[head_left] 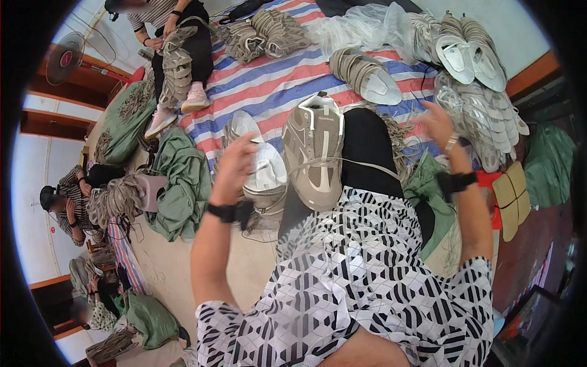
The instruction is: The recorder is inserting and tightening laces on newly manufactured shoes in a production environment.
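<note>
shoe (313, 150) rests on lap (370, 137), lace (371, 164) loose across it. right hand (437, 127) spread, clear of shoe; left hand (235, 165) blurred, grip unclear. risk: unheld shoe could slip if lap shifts.

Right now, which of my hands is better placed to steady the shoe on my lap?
Left, it seems: your left hand looks nearer the beige shoe, while your right hand is farther out, beyond your black-clad leg.

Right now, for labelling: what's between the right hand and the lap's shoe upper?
A black trouser leg and tan strands, in the head view.
</note>
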